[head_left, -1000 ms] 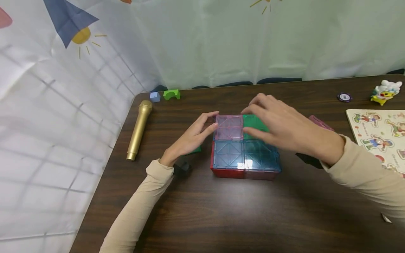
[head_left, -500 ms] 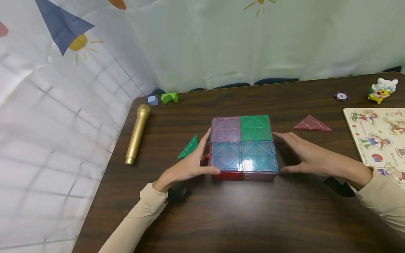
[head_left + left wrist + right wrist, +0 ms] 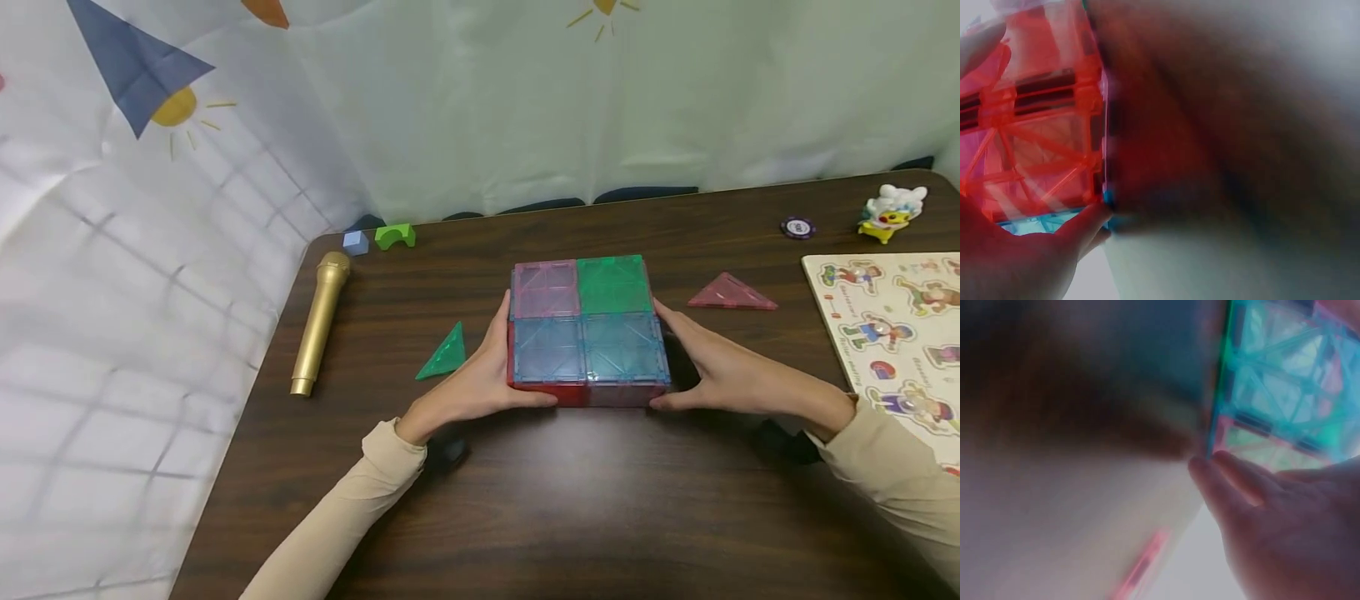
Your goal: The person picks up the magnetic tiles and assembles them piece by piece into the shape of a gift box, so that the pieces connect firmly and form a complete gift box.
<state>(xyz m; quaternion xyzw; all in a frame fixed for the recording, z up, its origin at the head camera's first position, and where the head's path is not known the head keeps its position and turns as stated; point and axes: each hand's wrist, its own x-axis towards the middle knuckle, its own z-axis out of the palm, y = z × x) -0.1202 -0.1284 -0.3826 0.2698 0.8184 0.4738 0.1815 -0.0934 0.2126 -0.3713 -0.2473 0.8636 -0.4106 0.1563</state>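
In the head view, a low box of see-through magnetic tiles has blue, pink and green squares on top and red along its left and front. My left hand grips its left side, thumb along the front face. From the other side my right hand holds it, thumb at the front right corner and fingers along the right wall. Red tile walls fill the left of the left wrist view beside my thumb and fingers. Blue tiles show above my right fingers in the right wrist view.
A green triangle tile lies left of the box, a pink triangle tile right. A gold microphone, small blocks, a poker chip, a figurine and a picture board lie around the table edges.
Both hands have come from the top of the tile box down to its sides and taken hold of it. The box has shifted slightly away and to the right.
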